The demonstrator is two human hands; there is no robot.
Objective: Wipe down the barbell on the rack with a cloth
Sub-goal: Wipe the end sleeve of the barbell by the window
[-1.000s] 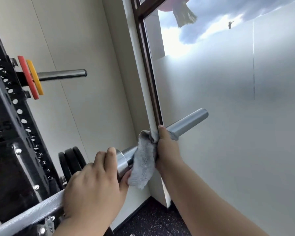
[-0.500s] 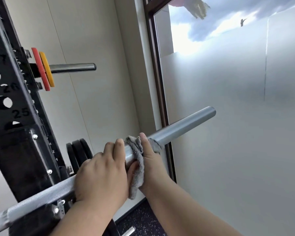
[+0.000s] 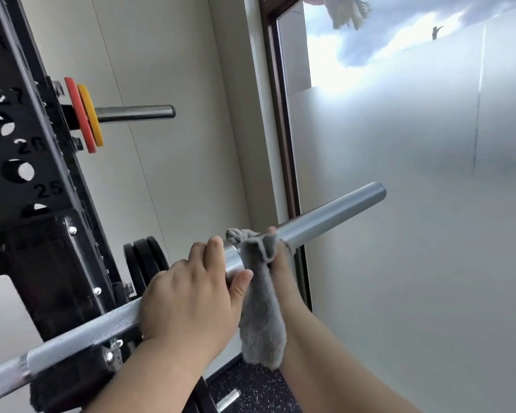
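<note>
A steel barbell (image 3: 331,216) rests across the black rack (image 3: 36,222), its bare sleeve pointing up to the right toward the window. My left hand (image 3: 188,296) grips the bar at the collar, thumb under the shiny shoulder. Just right of it my right hand (image 3: 280,263) is closed around the inner end of the sleeve with a grey cloth (image 3: 259,308) wrapped over the bar. The cloth's loose tail hangs down over my right wrist.
A second bar (image 3: 134,113) with a red and a yellow plate (image 3: 84,114) sits higher on the rack. Black plates (image 3: 145,260) are stored low behind the upright. A frosted window (image 3: 414,204) stands close beyond the sleeve's end. Speckled rubber floor (image 3: 251,389) lies below.
My right hand with the cloth slid inward along the sleeve to the collar beside my left hand, baring more of the sleeve. The cloth now hangs longer. The view shifted rightward.
</note>
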